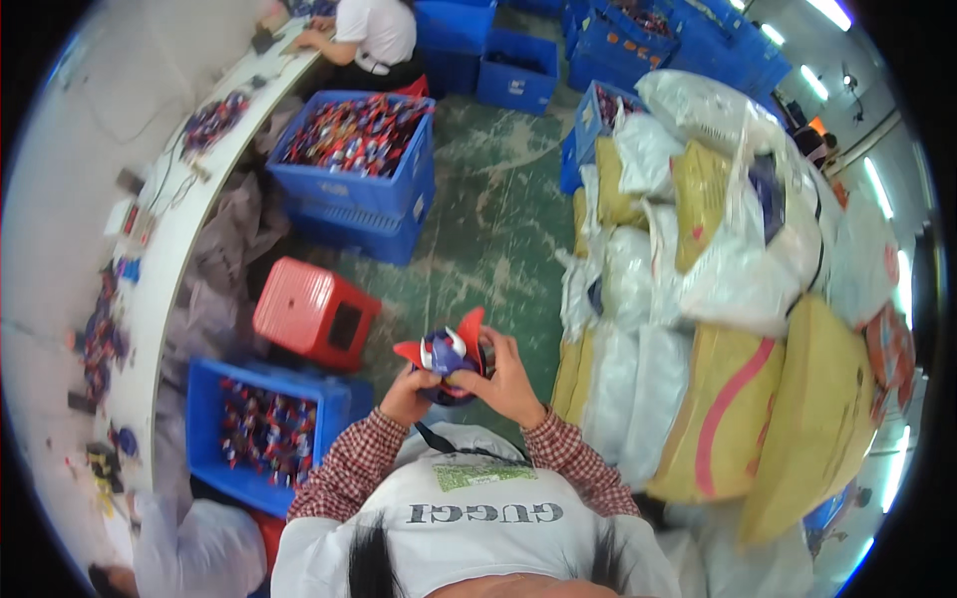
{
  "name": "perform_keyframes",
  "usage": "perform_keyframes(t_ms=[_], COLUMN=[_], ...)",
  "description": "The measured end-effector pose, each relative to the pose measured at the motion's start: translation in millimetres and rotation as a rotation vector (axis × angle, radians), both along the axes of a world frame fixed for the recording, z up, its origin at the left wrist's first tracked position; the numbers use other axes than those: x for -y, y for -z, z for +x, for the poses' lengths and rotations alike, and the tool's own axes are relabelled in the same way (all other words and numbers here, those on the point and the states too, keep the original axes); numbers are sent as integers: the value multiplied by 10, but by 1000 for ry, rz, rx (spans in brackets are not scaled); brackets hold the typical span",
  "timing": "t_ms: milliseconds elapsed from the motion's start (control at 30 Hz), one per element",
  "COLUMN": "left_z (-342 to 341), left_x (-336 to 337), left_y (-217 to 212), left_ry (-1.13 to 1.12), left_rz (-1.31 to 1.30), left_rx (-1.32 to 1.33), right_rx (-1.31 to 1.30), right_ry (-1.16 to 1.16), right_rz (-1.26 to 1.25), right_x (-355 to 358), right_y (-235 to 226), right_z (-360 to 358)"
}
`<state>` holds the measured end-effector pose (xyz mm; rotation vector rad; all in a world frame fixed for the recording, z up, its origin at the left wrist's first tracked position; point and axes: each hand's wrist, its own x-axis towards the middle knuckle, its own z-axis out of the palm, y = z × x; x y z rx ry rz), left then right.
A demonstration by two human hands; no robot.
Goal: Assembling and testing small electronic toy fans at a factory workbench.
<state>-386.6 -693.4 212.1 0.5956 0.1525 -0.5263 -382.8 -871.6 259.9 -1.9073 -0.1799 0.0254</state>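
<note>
I hold a small toy piece (449, 356), blue with silver and red pointed fins, in front of my chest. My left hand (407, 393) grips its lower left side. My right hand (508, 379) wraps around its right side, fingers curled over the top. Both my sleeves are red checked cloth. The underside of the toy is hidden by my fingers.
A blue crate (209, 394) of similar red and blue parts sits at my lower left, a red plastic stool (311, 311) beside it. Another filled blue crate (399, 194) stands farther off. Stacked white and yellow sacks (718, 329) fill the right. A white workbench (169, 249) curves along the left, with another person (364, 35) seated at its far end.
</note>
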Motion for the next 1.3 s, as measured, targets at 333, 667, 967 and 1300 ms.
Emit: perform_keyframes(t_ms=[333, 667, 967, 1300], left_z=[3327, 6567, 9494, 12579], left_x=[1230, 2322, 3011, 4521], left_y=[46, -87, 82, -59], left_ry=[241, -22, 1, 632], left_rz=[178, 586, 944, 565], left_rx=[-103, 153, 357, 563], right_rx=[-401, -259, -160, -187], right_ry=[-17, 154, 298, 657], right_rz=[325, 445, 515, 749], right_x=[1177, 2142, 2763, 4068], right_y=[178, 567, 694, 277], right_z=[3051, 6420, 9234, 11357])
